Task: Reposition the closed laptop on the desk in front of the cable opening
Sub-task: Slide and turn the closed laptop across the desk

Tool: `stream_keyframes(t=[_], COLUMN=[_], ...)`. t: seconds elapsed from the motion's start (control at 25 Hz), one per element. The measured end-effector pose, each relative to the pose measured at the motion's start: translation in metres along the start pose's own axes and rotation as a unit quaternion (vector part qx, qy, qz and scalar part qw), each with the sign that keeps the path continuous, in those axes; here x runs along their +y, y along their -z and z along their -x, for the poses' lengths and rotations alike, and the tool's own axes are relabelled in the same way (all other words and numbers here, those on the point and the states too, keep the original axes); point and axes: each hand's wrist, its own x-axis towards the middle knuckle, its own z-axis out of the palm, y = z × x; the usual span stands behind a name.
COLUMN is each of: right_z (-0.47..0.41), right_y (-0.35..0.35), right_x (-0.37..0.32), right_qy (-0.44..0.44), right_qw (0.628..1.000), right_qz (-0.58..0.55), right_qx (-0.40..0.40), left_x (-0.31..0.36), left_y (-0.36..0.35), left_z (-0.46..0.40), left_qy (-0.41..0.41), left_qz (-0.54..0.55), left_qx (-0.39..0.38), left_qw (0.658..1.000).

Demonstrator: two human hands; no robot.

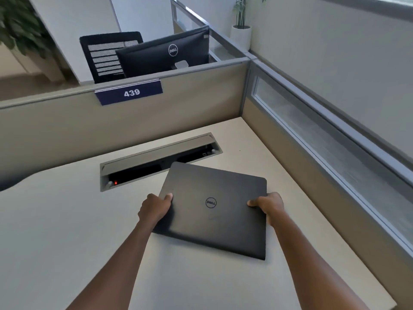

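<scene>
A person grips a closed laptop (pixel 214 209) by its two side edges, the left hand (pixel 154 208) clamped on the left edge with the thumb on the lid, the right hand (pixel 267 204) wrapped round the right edge the same way. The laptop sits skewed toward the back right corner of the desk (pixel 55 231), its far corner overlapping the cable opening (pixel 159 161) near the desk's back edge; whether it is lifted or resting flat cannot be told. To finish well, the laptop likely wants turning until its far edge runs parallel to the opening, then drawing back just clear of it and setting down flat, both hands easing off together. Counted: one laptop, one cable opening, two hands, one monitor (pixel 165 54) and one chair (pixel 107 57) beyond the partition (pixel 55 121).
</scene>
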Motion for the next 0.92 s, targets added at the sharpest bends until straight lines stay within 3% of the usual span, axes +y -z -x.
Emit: stream_keyframes(t=[0.48,0.92], right_z=[0.028,0.041], right_y=[-0.138,-0.196], right_x=[-0.021,-0.023], right_qy=[0.086,0.131], right_qw=[0.977,0.967], right_qz=[0.132,0.169], right_qx=[-0.143,-0.142], left_x=[-0.148,-0.194], left_y=[0.067,0.078], left_z=[0.017,0.036], left_qy=[0.110,0.133], left_qz=[0.072,0.045], left_qx=[0.049,0.096], left_qw=[0.990,0.985])
